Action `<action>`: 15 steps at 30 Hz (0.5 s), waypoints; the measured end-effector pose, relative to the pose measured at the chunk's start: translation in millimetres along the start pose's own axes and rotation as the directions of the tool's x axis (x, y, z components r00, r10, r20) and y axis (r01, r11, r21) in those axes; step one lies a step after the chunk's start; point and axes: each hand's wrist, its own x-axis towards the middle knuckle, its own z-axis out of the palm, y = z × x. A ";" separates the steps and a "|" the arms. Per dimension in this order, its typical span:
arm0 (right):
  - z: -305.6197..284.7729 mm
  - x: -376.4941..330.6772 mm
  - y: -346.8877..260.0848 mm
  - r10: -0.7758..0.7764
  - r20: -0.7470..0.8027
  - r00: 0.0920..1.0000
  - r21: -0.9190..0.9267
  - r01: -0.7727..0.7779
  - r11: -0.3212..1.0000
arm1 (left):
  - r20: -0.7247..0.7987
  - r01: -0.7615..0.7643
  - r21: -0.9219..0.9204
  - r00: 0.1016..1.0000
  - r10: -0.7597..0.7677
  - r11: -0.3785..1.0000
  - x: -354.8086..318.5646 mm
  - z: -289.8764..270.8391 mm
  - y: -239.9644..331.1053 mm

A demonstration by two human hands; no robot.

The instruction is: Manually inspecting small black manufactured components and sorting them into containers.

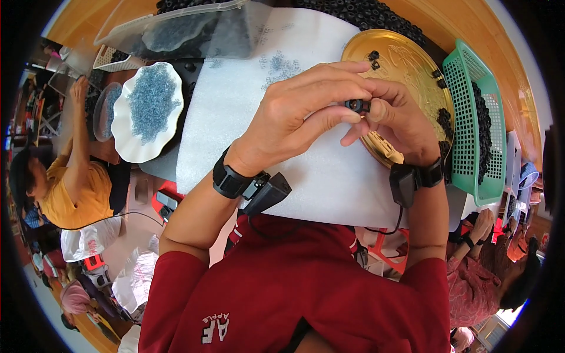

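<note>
Both hands meet over the right part of the white foam sheet [235, 112], by the near-left edge of a round gold tray [406, 65]. Between their fingertips is a small black ring-shaped part [355, 106] with a dark, coppery centre. My left hand [294, 109] pinches it from the left with thumb and fingers. From the right, my right hand [397, 115] closes its thumb and forefinger on the same part. Fingers cover much of it. Several small black parts [444, 120] lie along the tray's right side, and a few more [374, 57] at its far edge.
Small bluish coils, like springs [279, 67], lie scattered on the foam; more fill a white scalloped dish [125, 147] at left. A clear plastic bin [235, 35] stands far left, a green basket [467, 147] of black parts at right. Black parts [376, 20] heap behind. Co-workers sit both sides.
</note>
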 end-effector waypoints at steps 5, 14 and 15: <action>-0.8 -0.3 5.7 -0.030 0.118 0.993 0.062 0.023 0.998 | -0.009 0.039 -0.069 0.999 -0.040 0.997 1.1 1.7 5.4; 11.5 3.3 9.9 -0.040 0.043 0.998 0.041 0.038 0.998 | 0.023 0.037 -0.011 0.999 -0.037 0.999 -3.0 -5.0 1.5; 12.7 3.4 9.7 -0.043 0.033 0.999 0.018 0.043 0.999 | 0.025 0.039 -0.011 0.999 -0.039 0.999 -2.8 -4.5 1.7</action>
